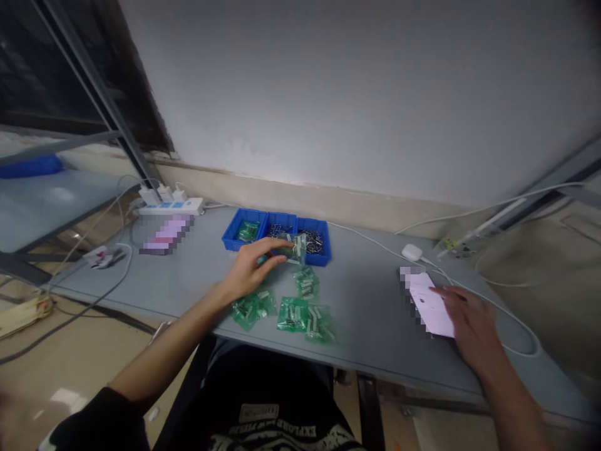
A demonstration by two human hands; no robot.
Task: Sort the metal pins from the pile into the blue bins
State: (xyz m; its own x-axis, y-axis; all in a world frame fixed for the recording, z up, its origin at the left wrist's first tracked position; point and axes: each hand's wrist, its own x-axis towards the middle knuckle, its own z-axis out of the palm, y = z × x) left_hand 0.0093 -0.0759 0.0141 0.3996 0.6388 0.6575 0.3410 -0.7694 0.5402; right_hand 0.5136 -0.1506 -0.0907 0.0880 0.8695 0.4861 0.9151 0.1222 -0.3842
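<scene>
My left hand (253,266) pinches a small clear-green plastic bag of metal parts (298,248), held up in front of the blue bins. Below it on the grey table lie several similar green bags (292,314), with pale and metallic pieces inside. At the right, my right hand (472,322) has its fingers stretched over a phone (429,304) with a lit screen, the index finger at the screen. Three joined blue bins stand behind the bags: the left bin (230,237) has green bags in it, while the middle and right bin (323,258) contain small metal parts.
A power strip (171,207) with chargers sits at the back left, near another blurred-out phone (168,235). Behind the right phone lies a white charger case (412,252). White cables cross the table's back and right side. A wall (347,94) rises behind.
</scene>
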